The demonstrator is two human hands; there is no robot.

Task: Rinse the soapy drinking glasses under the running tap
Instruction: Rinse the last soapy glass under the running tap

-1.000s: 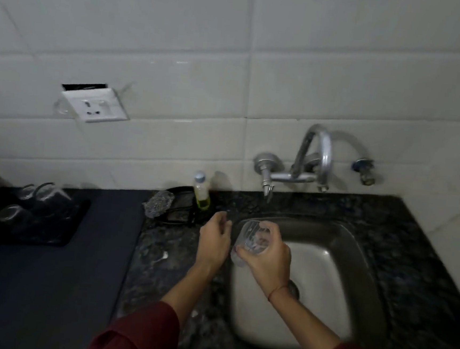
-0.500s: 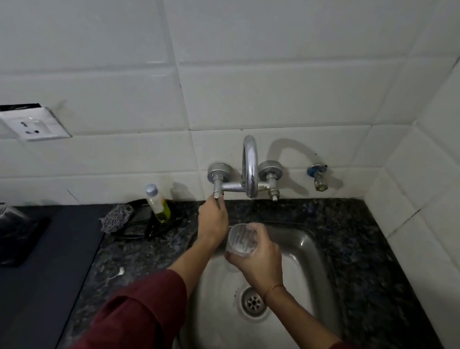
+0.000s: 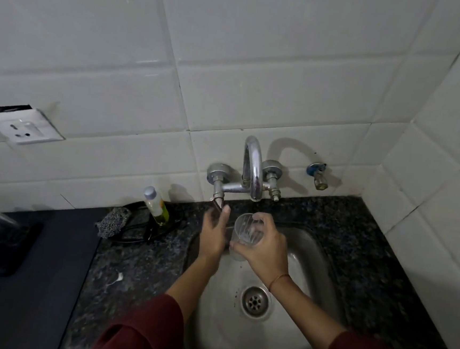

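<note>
The right hand [image 3: 265,251] still grips the soapy glass [image 3: 246,231] over the sink [image 3: 310,265], just below the tap [image 3: 253,168] spout. The left hand [image 3: 214,232] stays at the left tap handle [image 3: 217,201], fingers loosely curled, touching it; grip unclear.

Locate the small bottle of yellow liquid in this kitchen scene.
In the head view, the bottle stands on the dark counter against the tiled wall, left of the sink and tap, with the grey scrubber on its left.
</note>
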